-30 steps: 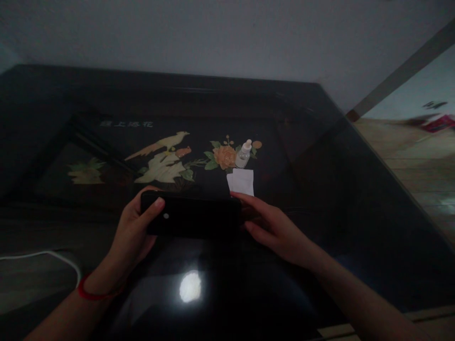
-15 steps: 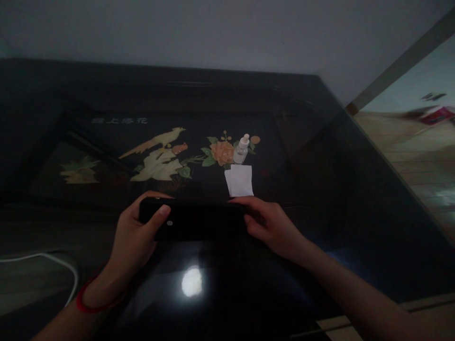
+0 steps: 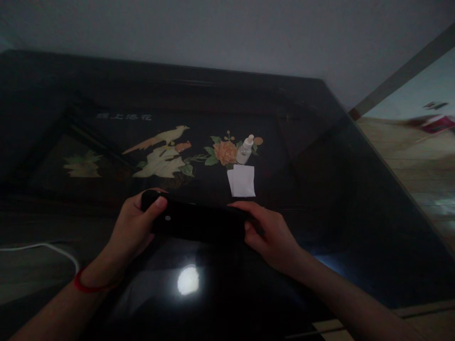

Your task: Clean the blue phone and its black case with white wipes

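Note:
Between my two hands is a black oblong case (image 3: pixel 199 221), shaped like a glasses case, with a small round pale logo near its left end. My left hand (image 3: pixel 140 218) grips that end, thumb on top beside the logo. The right end is held by my right hand (image 3: pixel 268 229), index finger along the far edge and thumb on the near side. The case tilts slightly, its left end higher in view. Beyond my right hand, two overlapping white paper squares (image 3: pixel 244 181) lie on the dark table. Just behind them stands a clear dropper bottle (image 3: pixel 244 152) with a white top.
The glossy black table (image 3: pixel 284 284) has a bird-and-flower picture (image 3: pixel 163 158) set in its top. A pale wall (image 3: pixel 213 33) borders the far edge. A white cable (image 3: pixel 60 258) lies at the left. Wooden floor (image 3: pixel 408 156) and a blurred red object (image 3: pixel 437 124) show at the right.
The case has tilted a little, its left end rising and its right end dropping slightly. Both hands keep their hold. The whole view has shifted slightly; the bottle and papers stay put on the table.

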Motion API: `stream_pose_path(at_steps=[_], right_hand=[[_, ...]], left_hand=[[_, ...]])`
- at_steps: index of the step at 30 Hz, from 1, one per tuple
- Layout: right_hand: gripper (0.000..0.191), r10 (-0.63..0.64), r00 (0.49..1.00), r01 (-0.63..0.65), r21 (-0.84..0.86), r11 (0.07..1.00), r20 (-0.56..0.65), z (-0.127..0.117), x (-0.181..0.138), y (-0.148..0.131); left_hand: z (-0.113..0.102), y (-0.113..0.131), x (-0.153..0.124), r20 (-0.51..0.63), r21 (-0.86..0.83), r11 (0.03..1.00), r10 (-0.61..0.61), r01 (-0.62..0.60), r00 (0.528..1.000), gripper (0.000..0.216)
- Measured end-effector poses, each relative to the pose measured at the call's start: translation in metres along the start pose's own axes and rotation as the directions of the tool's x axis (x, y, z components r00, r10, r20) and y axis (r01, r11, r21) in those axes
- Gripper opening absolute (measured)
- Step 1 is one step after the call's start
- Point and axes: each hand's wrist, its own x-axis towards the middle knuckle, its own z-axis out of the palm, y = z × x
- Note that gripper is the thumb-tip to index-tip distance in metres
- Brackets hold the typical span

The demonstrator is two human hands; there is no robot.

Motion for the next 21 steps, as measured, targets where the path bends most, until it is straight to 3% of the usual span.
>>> stream_pose_path(at_steps=[6,21], right_hand=[[0.039,0.038,0.999,-0.039,0.061,0.997,0.017,0.0,-0.005,-0.004],[0.036,0.132,0.991,-0.128,0.135,0.983,-0.019,0.005,0.004,-0.001]], left_hand=[[0.002,0.001,0.0,0.043,-0.049,0.999,0.002,0.0,0.999,0.04],[0.002,-0.011,0.011,-0.009,-0.053,0.998,0.042,-0.043,0.999,0.048]])
